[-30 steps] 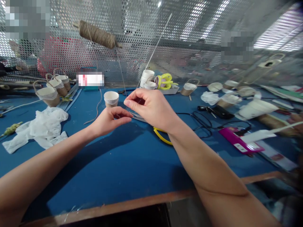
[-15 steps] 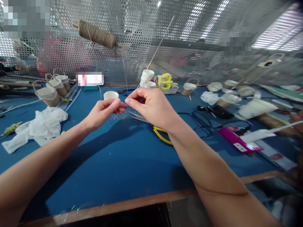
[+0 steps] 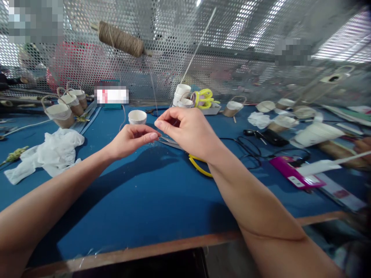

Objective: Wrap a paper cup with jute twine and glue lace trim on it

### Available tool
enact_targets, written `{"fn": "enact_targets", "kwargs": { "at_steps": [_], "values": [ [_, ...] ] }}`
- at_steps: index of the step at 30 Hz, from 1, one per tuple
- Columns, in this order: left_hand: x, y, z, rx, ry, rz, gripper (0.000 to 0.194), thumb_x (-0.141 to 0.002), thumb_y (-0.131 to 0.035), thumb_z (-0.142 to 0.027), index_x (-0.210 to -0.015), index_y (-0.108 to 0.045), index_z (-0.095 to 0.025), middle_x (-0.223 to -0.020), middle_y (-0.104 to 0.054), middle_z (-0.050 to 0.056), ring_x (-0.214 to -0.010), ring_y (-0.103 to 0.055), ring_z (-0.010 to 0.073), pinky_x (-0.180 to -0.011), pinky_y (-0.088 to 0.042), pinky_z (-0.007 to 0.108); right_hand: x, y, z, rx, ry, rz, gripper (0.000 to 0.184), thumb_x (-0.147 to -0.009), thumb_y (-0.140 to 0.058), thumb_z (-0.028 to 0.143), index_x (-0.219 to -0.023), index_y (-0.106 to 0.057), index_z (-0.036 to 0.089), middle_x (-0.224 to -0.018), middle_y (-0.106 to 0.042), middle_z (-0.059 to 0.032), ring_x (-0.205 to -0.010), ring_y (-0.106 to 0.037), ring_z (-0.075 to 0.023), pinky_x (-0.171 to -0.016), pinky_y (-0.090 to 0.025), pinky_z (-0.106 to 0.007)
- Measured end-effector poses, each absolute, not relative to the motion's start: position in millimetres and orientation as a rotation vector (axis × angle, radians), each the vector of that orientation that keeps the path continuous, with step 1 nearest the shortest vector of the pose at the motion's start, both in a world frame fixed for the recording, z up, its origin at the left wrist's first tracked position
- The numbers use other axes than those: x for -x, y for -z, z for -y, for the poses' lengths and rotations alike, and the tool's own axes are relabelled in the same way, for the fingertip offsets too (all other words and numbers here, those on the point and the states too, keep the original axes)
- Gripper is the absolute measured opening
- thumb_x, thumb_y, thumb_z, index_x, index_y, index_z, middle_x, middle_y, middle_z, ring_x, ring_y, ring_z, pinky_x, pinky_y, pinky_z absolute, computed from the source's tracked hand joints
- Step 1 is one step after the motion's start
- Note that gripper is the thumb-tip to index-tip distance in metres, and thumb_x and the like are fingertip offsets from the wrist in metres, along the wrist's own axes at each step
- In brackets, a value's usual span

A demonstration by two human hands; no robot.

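My right hand [image 3: 187,129] hovers over the blue table [image 3: 150,193], its fingers pinched on a thin pale wire [image 3: 198,44] that rises up and to the right. My left hand [image 3: 130,139] sits just to its left, thumb and fingers pinched together, their tips almost touching the right hand's. What the left fingers hold is too small to make out. A thin twine strand [image 3: 153,90] hangs from the spool [image 3: 120,38] down toward both hands. A white paper cup [image 3: 137,116] stands just behind the left hand. Yellow-handled scissors [image 3: 197,164] lie under my right wrist.
White crumpled plastic [image 3: 48,152] lies at the left, with twine-wrapped handled cups [image 3: 59,114] behind it. Stacked cups [image 3: 182,94], yellow tape rolls [image 3: 204,98], a pink device [image 3: 291,172], black cables and more cups fill the right side. A perforated metal screen [image 3: 174,58] backs the table.
My left hand rose from the table toward the right hand, then dropped slightly, staying pinched. The right hand hardly moved. The view shifted a little.
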State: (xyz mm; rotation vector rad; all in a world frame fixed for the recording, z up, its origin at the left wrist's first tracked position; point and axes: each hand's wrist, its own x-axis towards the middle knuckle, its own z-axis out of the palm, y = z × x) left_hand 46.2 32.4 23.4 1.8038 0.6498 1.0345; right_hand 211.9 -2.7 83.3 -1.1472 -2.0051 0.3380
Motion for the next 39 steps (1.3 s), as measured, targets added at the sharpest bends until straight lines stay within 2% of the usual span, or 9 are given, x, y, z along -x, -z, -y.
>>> {"fn": "enact_targets", "kwargs": {
  "at_steps": [8, 20, 27, 34, 39],
  "values": [
    [-48, -20, -33, -1.843, -1.045, -0.692, 0.019, -0.071, -0.07, -0.032, -0.076, -0.071, -0.014, -0.069, -0.071, 0.004, -0.062, -0.061, 0.0117, -0.062, -0.05, 0.023, -213, -81, -1, 1.142, -0.355, 1.995, 0.012, -0.078, -0.06, 0.02, -0.067, -0.062, 0.016, -0.059, -0.062, 0.0006, -0.053, -0.052, -0.0107, -0.051, -0.039, -0.026],
    [-50, -24, -27, -1.837, -1.009, -0.701, 0.011, -0.073, -0.064, -0.023, -0.076, -0.07, -0.013, -0.063, -0.067, 0.001, -0.057, -0.058, 0.0089, -0.056, -0.049, 0.019, -214, -85, 2, 1.116, -0.369, 1.998, 0.013, -0.079, -0.058, 0.021, -0.068, -0.06, 0.015, -0.061, -0.058, 0.0022, -0.056, -0.05, -0.0091, -0.057, -0.039, -0.026],
    [-54, -22, -25, -1.902, -1.036, -0.757, 0.017, -0.073, -0.063, -0.028, -0.075, -0.068, -0.012, -0.065, -0.065, 0.003, -0.056, -0.054, 0.0098, -0.053, -0.044, 0.021, -217, -86, 0, 1.081, -0.561, 2.014, 0.009, -0.08, -0.057, 0.019, -0.072, -0.058, 0.014, -0.061, -0.059, 0.0013, -0.055, -0.053, -0.0094, -0.056, -0.042, -0.025],
    [-65, -16, -22, -1.951, -1.156, -0.797, 0.016, -0.075, -0.061, -0.027, -0.067, -0.063, -0.013, -0.058, -0.059, 0.0, -0.05, -0.045, 0.0074, -0.047, -0.036, 0.021, -216, -87, 2, 1.134, -0.489, 2.038, 0.01, -0.08, -0.056, 0.02, -0.072, -0.059, 0.014, -0.063, -0.059, 0.001, -0.059, -0.053, -0.0111, -0.059, -0.039, -0.028],
    [-67, -18, -19, -1.962, -1.18, -0.789, 0.014, -0.075, -0.061, -0.025, -0.068, -0.064, -0.013, -0.062, -0.063, 0.001, -0.054, -0.049, 0.0086, -0.052, -0.042, 0.021, -215, -88, 3, 1.129, -0.46, 2.046, 0.011, -0.08, -0.056, 0.02, -0.071, -0.059, 0.014, -0.065, -0.06, 0.001, -0.061, -0.053, -0.0114, -0.061, -0.039, -0.028]
  ]
}}
